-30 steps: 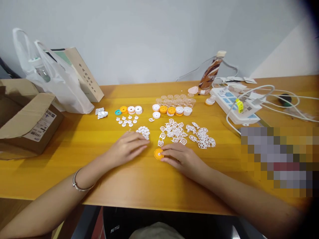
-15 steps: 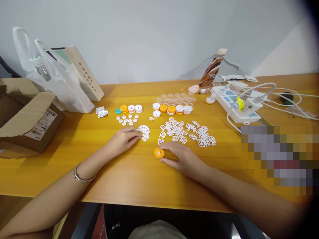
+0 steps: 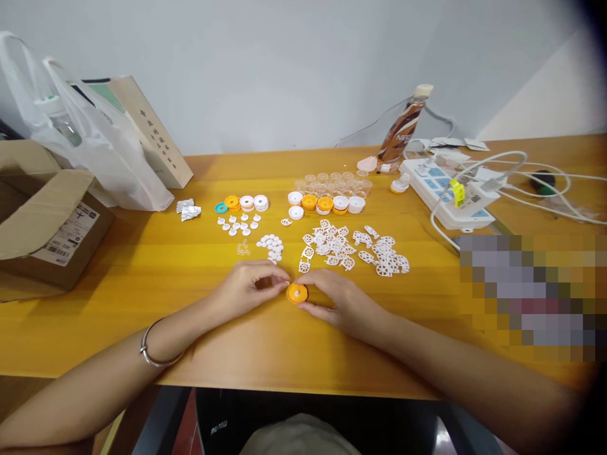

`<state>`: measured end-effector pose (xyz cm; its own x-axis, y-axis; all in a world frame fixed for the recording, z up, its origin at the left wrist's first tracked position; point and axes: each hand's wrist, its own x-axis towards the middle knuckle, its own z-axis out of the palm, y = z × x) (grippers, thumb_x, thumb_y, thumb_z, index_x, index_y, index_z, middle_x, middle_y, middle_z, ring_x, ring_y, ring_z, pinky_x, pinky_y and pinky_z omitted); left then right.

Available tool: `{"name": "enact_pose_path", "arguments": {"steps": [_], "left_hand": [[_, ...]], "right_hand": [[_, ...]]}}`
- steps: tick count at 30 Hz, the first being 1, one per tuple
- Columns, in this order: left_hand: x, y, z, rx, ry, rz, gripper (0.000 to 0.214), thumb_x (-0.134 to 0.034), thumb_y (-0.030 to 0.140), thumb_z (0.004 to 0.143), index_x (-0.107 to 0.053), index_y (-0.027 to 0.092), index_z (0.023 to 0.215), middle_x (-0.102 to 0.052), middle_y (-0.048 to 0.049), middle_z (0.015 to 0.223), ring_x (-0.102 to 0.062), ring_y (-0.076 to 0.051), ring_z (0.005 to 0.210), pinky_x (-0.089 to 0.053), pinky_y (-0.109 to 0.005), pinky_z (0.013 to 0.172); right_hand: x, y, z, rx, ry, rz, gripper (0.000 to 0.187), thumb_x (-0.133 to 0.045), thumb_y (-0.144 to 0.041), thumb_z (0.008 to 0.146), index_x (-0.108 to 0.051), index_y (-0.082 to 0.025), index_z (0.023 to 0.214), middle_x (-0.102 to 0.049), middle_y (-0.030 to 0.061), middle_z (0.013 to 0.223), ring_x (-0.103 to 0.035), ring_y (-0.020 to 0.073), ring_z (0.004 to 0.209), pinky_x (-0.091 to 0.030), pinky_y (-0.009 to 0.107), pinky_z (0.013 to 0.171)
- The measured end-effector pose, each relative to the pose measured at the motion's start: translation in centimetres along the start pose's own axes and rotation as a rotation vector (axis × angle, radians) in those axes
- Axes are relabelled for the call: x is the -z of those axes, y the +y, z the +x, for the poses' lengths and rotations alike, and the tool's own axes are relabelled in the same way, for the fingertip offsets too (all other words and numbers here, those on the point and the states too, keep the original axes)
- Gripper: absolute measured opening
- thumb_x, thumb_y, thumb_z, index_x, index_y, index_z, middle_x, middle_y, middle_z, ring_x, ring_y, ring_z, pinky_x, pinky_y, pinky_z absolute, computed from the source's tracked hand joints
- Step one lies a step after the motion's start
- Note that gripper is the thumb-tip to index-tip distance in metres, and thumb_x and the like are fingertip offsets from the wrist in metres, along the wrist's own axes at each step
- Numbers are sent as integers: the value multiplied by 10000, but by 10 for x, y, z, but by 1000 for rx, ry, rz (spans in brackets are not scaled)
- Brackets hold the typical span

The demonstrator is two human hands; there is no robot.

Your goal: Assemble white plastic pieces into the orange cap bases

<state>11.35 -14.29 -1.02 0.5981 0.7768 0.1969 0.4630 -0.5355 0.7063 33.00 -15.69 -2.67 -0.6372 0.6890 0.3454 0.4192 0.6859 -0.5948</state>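
My right hand (image 3: 339, 297) grips a round orange plastic disc casing (image 3: 296, 293) by its edge, thumb and fingers on its right side. A small white peg stands at the casing's middle. At the casing's left rim, the thumb and fingertips of my left hand (image 3: 256, 285) are pinched on a small white piece, mostly hidden. Beyond my left hand lie small white toothed gears (image 3: 270, 243) and several tiny clear rings (image 3: 243, 248). White wheel-shaped plastic parts (image 3: 332, 241) are heaped beyond my right hand, with a second heap (image 3: 386, 256) to their right.
White pegged discs (image 3: 239, 223) lie behind the rings. Farther back are coloured casings (image 3: 241, 202), more casings (image 3: 325, 203) and clear cups (image 3: 334, 183). A cardboard box (image 3: 52, 234) and plastic bag (image 3: 109, 151) stand left; a bottle (image 3: 403, 129), power strip (image 3: 446, 196) and cables are right.
My left hand has moved right and towards me, from the white gears to the orange casing, uncovering the tiny rings. My right hand keeps its grip on the casing, which has shifted slightly left.
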Motion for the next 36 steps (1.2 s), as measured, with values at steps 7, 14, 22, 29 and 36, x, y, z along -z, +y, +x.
{"name": "enact_pose_path", "arguments": {"steps": [7,14,22,29,36], "left_hand": [[-5,3,2,10,-51,-77,155,-508,211,856,-648,146,873,-638,-40,820,-578,-107,716,-457,-227,646],[-8,1,1,22,-55,-67,163,-504,222,859,-649,149,877,-629,-44,814,-565,-106,691,-448,-220,611],[-12,0,5,38,-9,-38,149,-510,193,847,-651,146,858,-581,-29,762,-514,-97,645,-410,-209,571],[-12,-2,4,5,3,-38,151,-512,194,847,-654,158,880,-577,-38,803,-532,-109,693,-436,-225,605],[-13,-4,3,-28,29,-64,147,-528,191,843,-668,164,881,-605,-41,799,-553,-112,704,-446,-228,607]], "right_hand": [[-3,2,-1,-9,39,-11,270,-579,-245,799,-506,-189,1052,-646,75,966,-606,181,889,-502,327,783],[-3,2,0,0,43,-11,275,-590,-231,788,-505,-196,1048,-646,71,968,-609,180,890,-507,326,782],[-3,2,0,-13,26,17,273,-594,-222,786,-510,-188,1043,-643,71,977,-607,180,909,-503,328,795],[-3,1,2,-10,58,11,273,-602,-213,771,-514,-198,1030,-650,63,971,-615,179,900,-510,321,774],[-4,2,0,-8,66,11,284,-607,-209,775,-495,-207,1036,-639,59,974,-615,177,893,-511,318,780]]}}
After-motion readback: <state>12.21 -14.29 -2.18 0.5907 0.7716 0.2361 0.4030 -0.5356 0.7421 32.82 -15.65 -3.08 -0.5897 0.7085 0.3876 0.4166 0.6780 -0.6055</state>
